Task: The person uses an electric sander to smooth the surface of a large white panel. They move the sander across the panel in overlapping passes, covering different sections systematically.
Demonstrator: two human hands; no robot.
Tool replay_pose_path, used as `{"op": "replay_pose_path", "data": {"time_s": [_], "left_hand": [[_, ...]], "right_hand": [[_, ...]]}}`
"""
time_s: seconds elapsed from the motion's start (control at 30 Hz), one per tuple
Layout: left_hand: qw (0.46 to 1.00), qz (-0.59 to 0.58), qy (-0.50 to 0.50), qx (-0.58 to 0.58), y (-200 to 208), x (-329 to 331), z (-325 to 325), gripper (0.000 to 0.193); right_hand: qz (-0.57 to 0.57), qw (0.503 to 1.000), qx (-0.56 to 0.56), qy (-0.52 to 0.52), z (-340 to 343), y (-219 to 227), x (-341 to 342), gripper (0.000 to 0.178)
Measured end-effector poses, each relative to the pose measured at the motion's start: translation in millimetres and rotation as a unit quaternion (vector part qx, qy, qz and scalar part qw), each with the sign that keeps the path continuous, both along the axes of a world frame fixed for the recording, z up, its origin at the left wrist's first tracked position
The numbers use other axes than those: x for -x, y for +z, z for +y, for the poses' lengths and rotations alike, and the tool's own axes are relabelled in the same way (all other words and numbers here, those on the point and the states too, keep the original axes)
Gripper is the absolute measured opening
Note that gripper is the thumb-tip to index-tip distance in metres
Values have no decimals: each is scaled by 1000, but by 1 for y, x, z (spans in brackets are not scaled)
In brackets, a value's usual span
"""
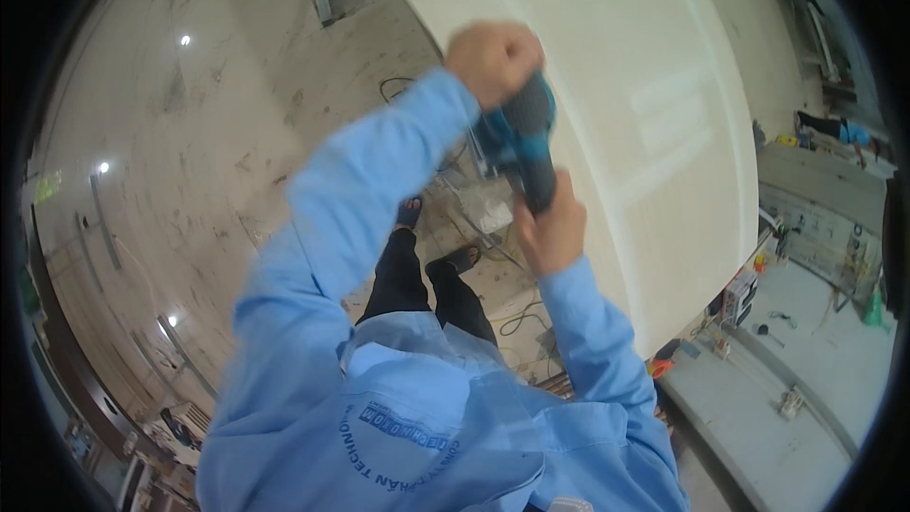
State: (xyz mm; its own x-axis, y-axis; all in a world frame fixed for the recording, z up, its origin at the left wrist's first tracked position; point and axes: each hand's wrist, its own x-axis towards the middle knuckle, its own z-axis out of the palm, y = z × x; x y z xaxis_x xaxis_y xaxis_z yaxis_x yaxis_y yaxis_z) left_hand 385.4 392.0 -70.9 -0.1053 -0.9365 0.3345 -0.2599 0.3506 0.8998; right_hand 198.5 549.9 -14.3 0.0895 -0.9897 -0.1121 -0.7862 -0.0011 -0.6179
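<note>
Head view, looking down the wearer's own body. A teal-and-black power drill is held against the near edge of a large cream door panel that stands upright on the right. The left hand is clenched over the rear of the tool's body; the right hand is wrapped around its handle below — both arms in light-blue sleeves. The drill's working end is hidden, so its contact with the panel cannot be told. Directly beneath lie the person's sandalled feet and loose cables on a dusty floor; a cluttered workbench stands at the lower right.

Likely hazards: the tool could skid and scar the panel face if pressed at an angle; a sudden bind could twist the wrists; the cables near the feet could snag a step — and the hands are motion-blurred, suggesting an unsteady hold.
</note>
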Motion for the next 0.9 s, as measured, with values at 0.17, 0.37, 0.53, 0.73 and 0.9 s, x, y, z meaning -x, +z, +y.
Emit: {"op": "replay_pose_path", "data": {"time_s": [0.17, 0.37, 0.53, 0.73, 0.9], "left_hand": [[957, -201, 68, 200, -26, -125, -154, 24], [903, -321, 185, 218, -36, -101, -168, 17], [989, -65, 127, -37, -17, 80, -63, 33], [998, -6, 12, -61, 20, 268, 94, 29], [994, 13, -82, -73, 20, 402, 225, 26]], "right_hand": [[38, 997, 54, 47, -136, -12, -94, 39], [75, 991, 73, 82, -166, -12, -52, 39], [30, 996, 69, 47, -63, -4, 84, 36], [32, 995, 3, -90, 108, 12, 239, 33], [27, 987, -28, -156, 258, 10, 354, 34]]}}
